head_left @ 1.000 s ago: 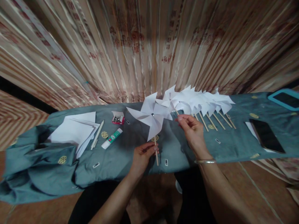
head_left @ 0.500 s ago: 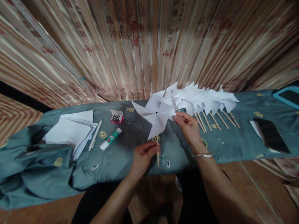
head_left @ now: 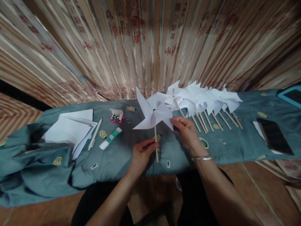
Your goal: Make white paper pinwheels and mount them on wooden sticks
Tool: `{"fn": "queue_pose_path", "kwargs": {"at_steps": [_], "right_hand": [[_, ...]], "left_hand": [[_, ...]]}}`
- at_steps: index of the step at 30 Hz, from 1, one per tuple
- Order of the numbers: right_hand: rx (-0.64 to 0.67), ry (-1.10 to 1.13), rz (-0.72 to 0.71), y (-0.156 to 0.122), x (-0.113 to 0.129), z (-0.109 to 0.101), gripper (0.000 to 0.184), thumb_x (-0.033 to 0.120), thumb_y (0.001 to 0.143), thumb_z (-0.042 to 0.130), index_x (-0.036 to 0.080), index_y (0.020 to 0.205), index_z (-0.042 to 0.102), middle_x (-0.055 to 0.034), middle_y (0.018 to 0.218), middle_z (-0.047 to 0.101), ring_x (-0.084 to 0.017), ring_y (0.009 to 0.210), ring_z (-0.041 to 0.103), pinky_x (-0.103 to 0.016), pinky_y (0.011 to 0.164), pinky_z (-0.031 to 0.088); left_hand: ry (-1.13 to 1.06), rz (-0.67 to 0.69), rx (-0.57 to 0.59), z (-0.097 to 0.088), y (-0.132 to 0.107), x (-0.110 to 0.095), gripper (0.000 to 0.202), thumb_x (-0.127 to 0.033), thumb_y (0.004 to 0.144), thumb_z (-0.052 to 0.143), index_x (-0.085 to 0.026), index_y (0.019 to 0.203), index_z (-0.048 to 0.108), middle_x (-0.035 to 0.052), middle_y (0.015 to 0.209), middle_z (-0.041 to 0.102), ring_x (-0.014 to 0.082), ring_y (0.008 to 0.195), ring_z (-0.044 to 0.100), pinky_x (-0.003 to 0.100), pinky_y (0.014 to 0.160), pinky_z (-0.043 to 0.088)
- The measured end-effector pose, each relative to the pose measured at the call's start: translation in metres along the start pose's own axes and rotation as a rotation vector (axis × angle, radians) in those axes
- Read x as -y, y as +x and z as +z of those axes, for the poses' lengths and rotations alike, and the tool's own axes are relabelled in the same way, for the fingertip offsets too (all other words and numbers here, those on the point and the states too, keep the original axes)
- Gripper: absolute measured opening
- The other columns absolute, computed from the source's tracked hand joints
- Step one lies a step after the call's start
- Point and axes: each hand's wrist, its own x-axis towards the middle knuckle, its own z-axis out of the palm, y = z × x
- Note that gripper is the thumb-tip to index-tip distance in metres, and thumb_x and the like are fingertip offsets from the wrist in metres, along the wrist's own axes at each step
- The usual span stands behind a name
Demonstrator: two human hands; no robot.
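Observation:
A white paper pinwheel on a thin wooden stick stands upright over the teal cloth. My left hand pinches the stick near its middle. My right hand has its fingertips closed on the lower right blade of the pinwheel. A silver pin marks the wheel's centre. Behind my right hand lies a row of several finished pinwheels, their sticks pointing toward me.
A teal cloth covers the table. On its left lie a stack of white paper, a white pen, a glue stick and a small box of pins. A dark phone lies at right; striped curtains hang behind.
The pinwheel has turned, its blades now at a different angle. My right hand moved down and left from the air onto the wheel's lower right blade. My left hand kept its hold on the stick.

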Motion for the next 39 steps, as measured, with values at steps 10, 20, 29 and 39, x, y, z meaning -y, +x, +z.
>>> {"fn": "queue_pose_path", "kwargs": {"at_steps": [10, 20, 29, 39], "right_hand": [[0.126, 0.051, 0.098, -0.008, -0.006, 0.011, 0.035, 0.046, 0.052, 0.089, 0.020, 0.054, 0.065, 0.0041, 0.053, 0.061, -0.009, 0.051, 0.051, -0.023, 0.053, 0.041], [0.181, 0.017, 0.140, -0.017, -0.007, 0.019, 0.036, 0.050, 0.054, 0.087, 0.020, 0.058, 0.066, 0.0023, 0.054, 0.065, -0.011, 0.053, 0.056, -0.024, 0.054, 0.044], [0.253, 0.050, 0.168, -0.021, -0.007, 0.022, 0.035, 0.046, 0.058, 0.087, 0.018, 0.058, 0.066, 0.0026, 0.054, 0.065, -0.008, 0.051, 0.054, -0.022, 0.054, 0.042], [0.280, 0.009, 0.153, -0.022, -0.008, 0.025, 0.035, 0.048, 0.059, 0.086, 0.019, 0.058, 0.068, 0.0021, 0.054, 0.065, -0.009, 0.050, 0.054, -0.024, 0.054, 0.044]], "left_hand": [[-0.008, -0.004, -0.007, -0.001, 0.003, 0.001, 0.030, -0.037, 0.056, 0.085, -0.016, 0.076, 0.078, 0.0042, 0.069, 0.073, 0.0155, 0.063, 0.064, 0.028, 0.069, 0.051], [-0.017, 0.009, 0.009, 0.000, 0.002, 0.002, 0.027, -0.034, 0.058, 0.084, -0.016, 0.077, 0.079, 0.0040, 0.071, 0.074, 0.0150, 0.065, 0.064, 0.028, 0.071, 0.050], [-0.025, -0.011, 0.001, 0.001, 0.002, 0.000, 0.031, -0.036, 0.055, 0.086, -0.016, 0.076, 0.079, 0.0052, 0.074, 0.075, 0.0162, 0.067, 0.065, 0.029, 0.072, 0.051], [-0.034, -0.006, 0.014, 0.003, 0.003, 0.001, 0.029, -0.035, 0.053, 0.085, -0.017, 0.074, 0.079, 0.0053, 0.073, 0.076, 0.0171, 0.067, 0.065, 0.029, 0.072, 0.051]]}}
